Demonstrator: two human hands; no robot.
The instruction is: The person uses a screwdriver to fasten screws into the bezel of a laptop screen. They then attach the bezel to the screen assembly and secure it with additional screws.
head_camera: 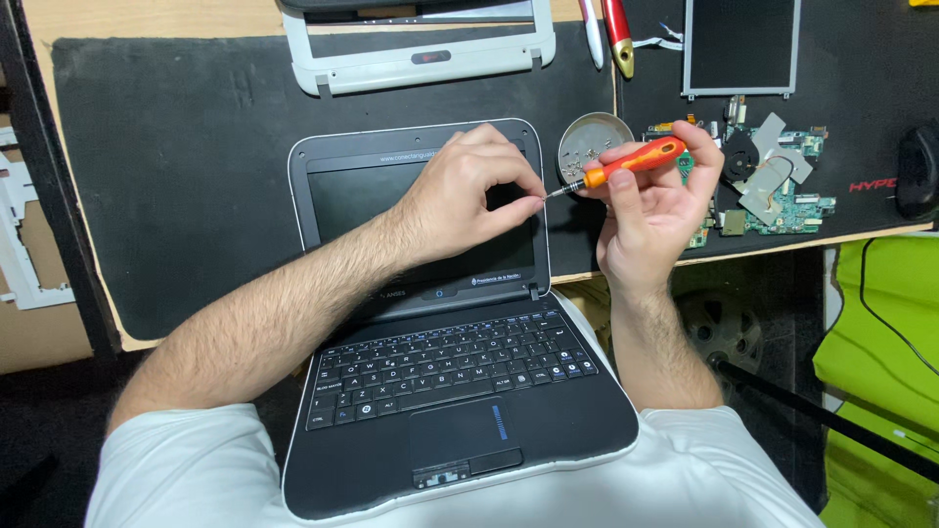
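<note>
The orange screwdriver (634, 161) lies gripped in the right hand (653, 205), fingers closed round its handle, its long axis running nearly level with the metal tip aimed leftward. The left hand (468, 191) meets that tip, thumb and forefinger pinched together right at its end; whether a screw sits between them is too small to tell. Just behind the tip stands a round metal dish (594, 142). Below both hands the small open laptop (430, 391) rests on the person's lap, a circuit board (782, 181) beyond the right hand.

the left hand (468, 191) and right hand (653, 200) are bare. both arms are hairy with no sleeves. the person wears white clothes (196, 474).
</note>
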